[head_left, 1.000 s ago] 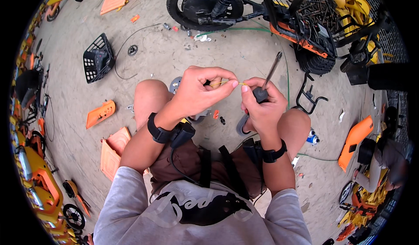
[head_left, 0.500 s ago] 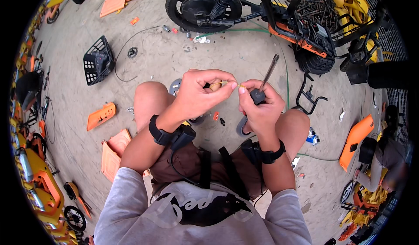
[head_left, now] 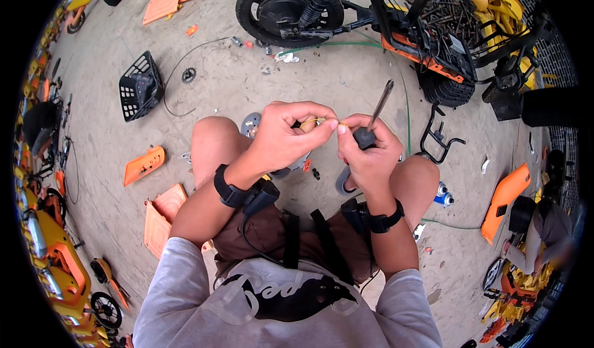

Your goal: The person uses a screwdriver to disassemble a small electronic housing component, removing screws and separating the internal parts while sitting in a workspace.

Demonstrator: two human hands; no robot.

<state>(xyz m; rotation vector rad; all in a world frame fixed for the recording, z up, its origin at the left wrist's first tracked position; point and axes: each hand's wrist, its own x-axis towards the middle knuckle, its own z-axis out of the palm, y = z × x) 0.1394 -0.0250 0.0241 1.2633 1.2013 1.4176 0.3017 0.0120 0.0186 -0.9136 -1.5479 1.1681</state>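
Observation:
Between my two hands runs a thin yellow wire (head_left: 312,121), pinched at the fingertips. My left hand (head_left: 289,131) is closed on it, thumb against forefinger. Fingertip to fingertip with it, my right hand (head_left: 373,147) pinches the wire's other part. That same right hand also carries a screwdriver (head_left: 378,109), its dark handle in the palm and its metal shaft pointing up and away. What the wire joins to is hidden by my fingers. Below my hands, a small orange piece (head_left: 307,165) and a small black part (head_left: 316,173) lie on the floor.
Ahead stands a partly stripped scooter with a black wheel (head_left: 281,10). A black basket (head_left: 140,88) sits at left, near a sprocket (head_left: 189,75). Orange panels (head_left: 144,165) lie around. At right are a black metal frame (head_left: 440,134), spray cans (head_left: 443,194) and another person (head_left: 544,230).
My hands have barely moved; the fingertips still meet at the wire, with the left fingers shifted very slightly right. The screwdriver remains in my right hand.

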